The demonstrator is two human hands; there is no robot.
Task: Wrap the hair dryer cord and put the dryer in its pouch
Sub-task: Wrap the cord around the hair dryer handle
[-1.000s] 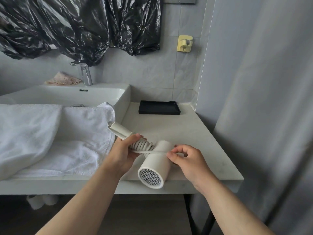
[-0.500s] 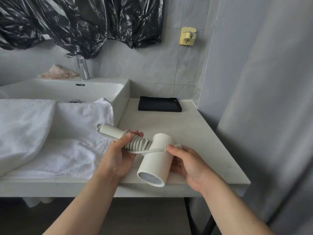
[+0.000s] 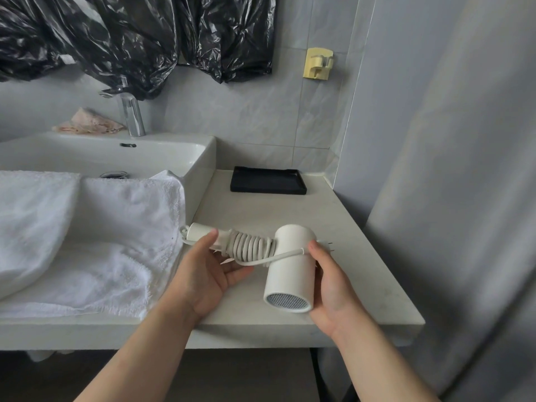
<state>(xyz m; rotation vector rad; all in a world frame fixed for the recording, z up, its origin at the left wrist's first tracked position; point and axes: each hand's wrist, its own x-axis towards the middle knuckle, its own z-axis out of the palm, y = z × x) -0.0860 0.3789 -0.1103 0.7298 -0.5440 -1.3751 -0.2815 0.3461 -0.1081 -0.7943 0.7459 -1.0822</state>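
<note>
A white hair dryer point(image 3: 290, 268) is held just above the counter point(image 3: 333, 227), its mesh intake facing me. Its grey-white cord point(image 3: 249, 246) is coiled in several turns around the handle, and one last strand runs across the barrel. My left hand point(image 3: 208, 271) supports the handle from below, thumb on the handle's end. My right hand point(image 3: 330, 285) cups the barrel's right side, thumb pinning the cord strand against it. The plug's prongs point(image 3: 329, 245) stick out behind my right thumb. No pouch is in view.
A white towel point(image 3: 101, 242) drapes over the sink's point(image 3: 200, 158) front at left. A black tray point(image 3: 268, 181) sits at the counter's back, a tap point(image 3: 132, 114) behind the sink. A grey wall is at right; the counter's front edge is near my wrists.
My left hand has opened from gripping the coil and now supports the handle from below. My right hand has slid around the barrel's side. The dryer has tilted more level and shifted right.
</note>
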